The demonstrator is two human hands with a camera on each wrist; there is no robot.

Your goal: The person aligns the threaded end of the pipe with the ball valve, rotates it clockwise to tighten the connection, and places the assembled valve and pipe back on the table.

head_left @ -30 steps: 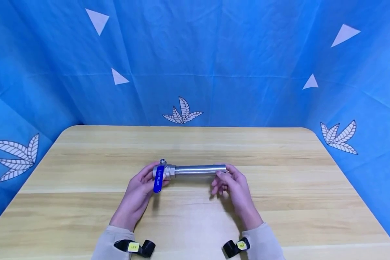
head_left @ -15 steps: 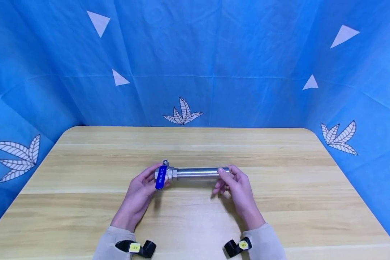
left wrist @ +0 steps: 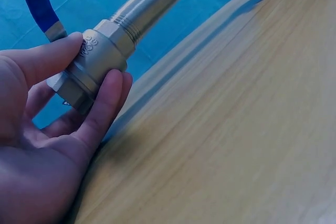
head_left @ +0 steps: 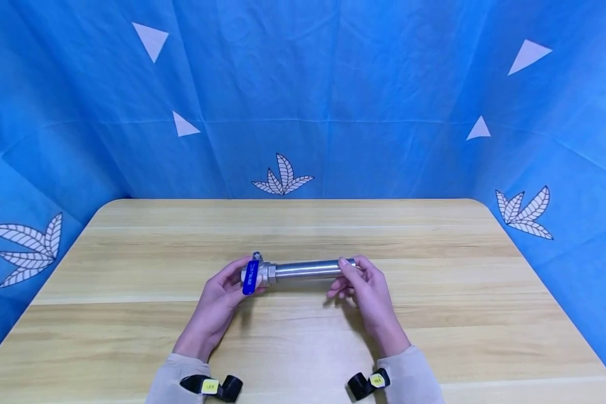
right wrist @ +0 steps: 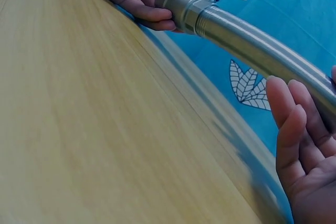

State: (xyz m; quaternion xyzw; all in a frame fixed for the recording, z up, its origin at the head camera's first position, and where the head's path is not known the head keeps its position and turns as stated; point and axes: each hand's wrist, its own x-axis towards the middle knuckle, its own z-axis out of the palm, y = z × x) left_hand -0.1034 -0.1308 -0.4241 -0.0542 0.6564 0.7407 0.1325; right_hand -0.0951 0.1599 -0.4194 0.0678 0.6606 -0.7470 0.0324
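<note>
A steel ball valve [head_left: 266, 273] with a blue lever [head_left: 250, 278] is held above the table by my left hand [head_left: 214, 303], thumb and fingers around its body. From the valve's right side extends a straight steel pipe [head_left: 305, 270], tilted slightly up toward the right. A short band of threads [left wrist: 126, 27] shows where the pipe enters the valve in the left wrist view. My right hand [head_left: 373, 294] grips the pipe's far end, thumb on top; its other fingers [right wrist: 292, 140] curl loosely below, as the right wrist view shows.
The wood-grain table [head_left: 303, 230] spreads under both hands. Behind it and along both sides hangs a blue cloth [head_left: 303, 84] printed with white triangles and leaves. A black camera mount is strapped on each wrist, the left mount [head_left: 212, 387] and the right mount [head_left: 367, 384].
My right thumb has moved up onto the top of the pipe's end. Valve and pipe have shifted slightly right and lower in view, while my left hand keeps its grip.
</note>
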